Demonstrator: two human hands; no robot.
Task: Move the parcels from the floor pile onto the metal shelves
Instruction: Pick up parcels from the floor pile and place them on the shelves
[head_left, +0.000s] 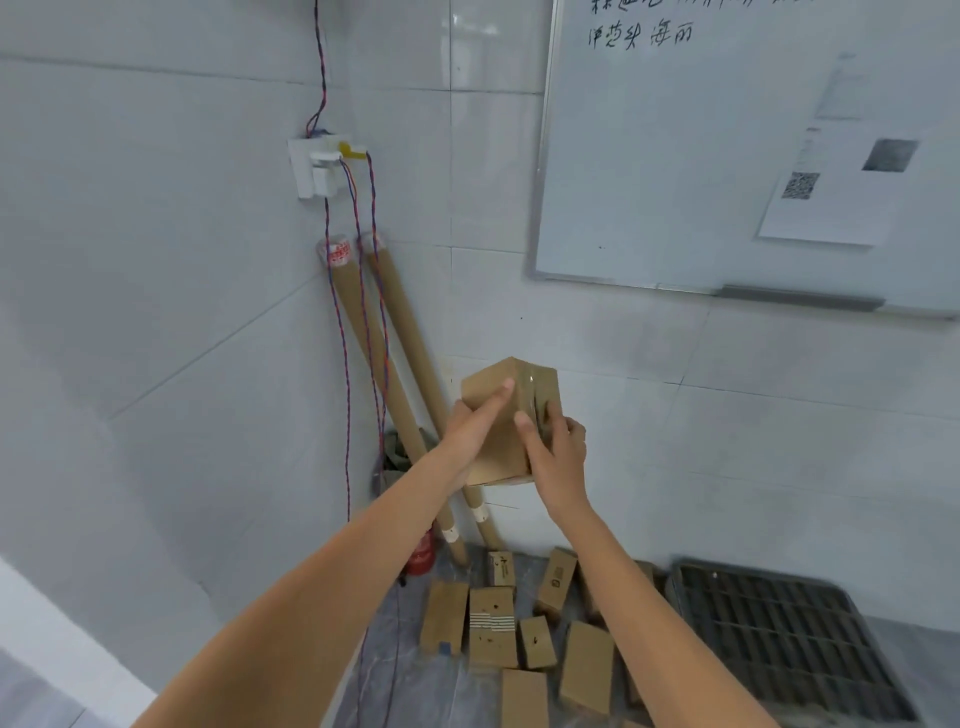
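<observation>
Cardboard parcel (506, 415) lifted clear of the floor pile (524, 629), clamped between both hands: left hand (470, 428) along its near-left face, thumb laid flat; right hand (556, 457) curled round the right edge. Held on opposite sides, likely to steady it. No shelves in view; remaining boxes lying below the grip.

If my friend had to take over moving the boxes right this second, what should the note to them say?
Both hands are busy: the left hand and right hand hold one brown parcel up in front of the tiled wall, fingers curled around its sides.
The floor pile is below, beside a dark slatted crate, with many parcels in it.
The metal shelves are not in view, so how many parcels are already shelved cannot be told.
Left to do: put this parcel on a shelf, then come back for the rest.
</observation>
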